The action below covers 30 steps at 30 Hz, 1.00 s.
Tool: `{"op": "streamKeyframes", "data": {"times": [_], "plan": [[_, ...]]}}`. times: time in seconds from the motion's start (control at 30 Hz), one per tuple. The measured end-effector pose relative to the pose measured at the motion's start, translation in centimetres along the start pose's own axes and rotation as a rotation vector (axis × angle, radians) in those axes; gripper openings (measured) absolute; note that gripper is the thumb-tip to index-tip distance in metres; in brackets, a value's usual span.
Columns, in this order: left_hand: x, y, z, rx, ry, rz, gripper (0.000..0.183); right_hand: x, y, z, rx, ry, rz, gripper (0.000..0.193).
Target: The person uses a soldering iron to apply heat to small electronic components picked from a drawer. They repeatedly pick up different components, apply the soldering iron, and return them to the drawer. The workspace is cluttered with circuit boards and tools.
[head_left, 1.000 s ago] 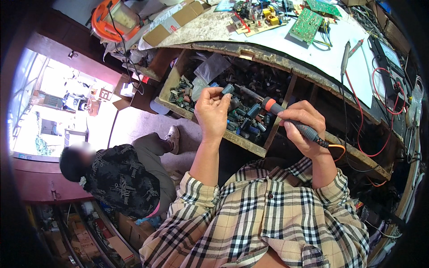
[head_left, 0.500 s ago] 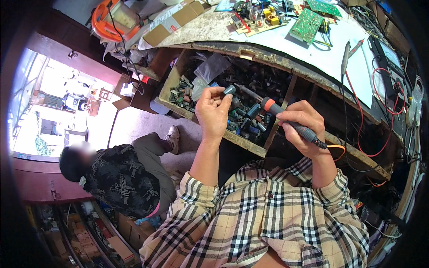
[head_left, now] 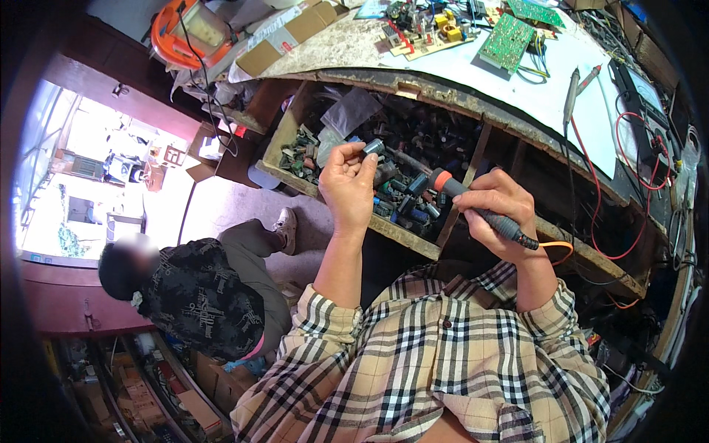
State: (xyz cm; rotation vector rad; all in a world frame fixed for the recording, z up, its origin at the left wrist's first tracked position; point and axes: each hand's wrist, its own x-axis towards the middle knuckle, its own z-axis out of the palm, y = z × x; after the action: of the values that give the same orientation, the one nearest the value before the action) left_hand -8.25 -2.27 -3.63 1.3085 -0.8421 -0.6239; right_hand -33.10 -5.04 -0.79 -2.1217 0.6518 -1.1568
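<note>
Between the thumb and fingers of my left hand (head_left: 347, 184) is a dark cylindrical capacitor (head_left: 374, 148), held above an open wooden drawer (head_left: 399, 235). My right hand (head_left: 502, 210) is wrapped round the handle of a soldering iron (head_left: 473, 201), dark grey with an orange-red collar and an orange cord. The iron's metal shaft points left toward the capacitor; whether its tip touches I cannot tell. Under both hands, the drawer holds a heap of loose capacitors (head_left: 415, 198) and other small electronic parts, with a clear plastic bag (head_left: 350, 112) on top.
On the bench above lie green circuit boards (head_left: 507, 43), a populated board (head_left: 428, 33) and test probes (head_left: 571, 96) with red and black leads. A meter (head_left: 641, 92) stands at the right. Another person (head_left: 207, 295) is at the left, beside a cardboard box (head_left: 214, 380).
My left hand has shifted slightly left with the capacitor. The soldering iron in my right hand has moved a little left and down.
</note>
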Motion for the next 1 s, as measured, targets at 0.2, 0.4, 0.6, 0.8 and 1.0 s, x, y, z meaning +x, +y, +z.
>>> {"op": "streamKeyframes", "data": {"times": [0.2, 0.4, 0.6, 0.8, 1.0], "plan": [[0.23, -0.46, -0.05, -0.018, 0.001, 0.033, 0.022, 0.05, 0.21, 0.19, 0.055, 0.064, -0.003, 0.026], [0.33, -0.78, -0.16, -0.059, -0.006, 0.03, 0.023, 0.16, 0.22, 0.32, 0.107, 0.085, 0.007, 0.025], [0.28, -0.41, -0.05, -0.05, -0.011, -0.002, 0.023, 0.13, 0.27, 0.28, 0.113, 0.092, 0.01, 0.025], [0.25, -0.5, -0.1, -0.045, -0.034, -0.015, 0.021, 0.23, 0.3, 0.3, 0.125, 0.092, 0.002, 0.025], [0.29, -0.51, -0.03, -0.026, 0.003, 0.009, 0.019, 0.39, 0.24, -0.12, 0.199, 0.097, -0.012, 0.022]]}}
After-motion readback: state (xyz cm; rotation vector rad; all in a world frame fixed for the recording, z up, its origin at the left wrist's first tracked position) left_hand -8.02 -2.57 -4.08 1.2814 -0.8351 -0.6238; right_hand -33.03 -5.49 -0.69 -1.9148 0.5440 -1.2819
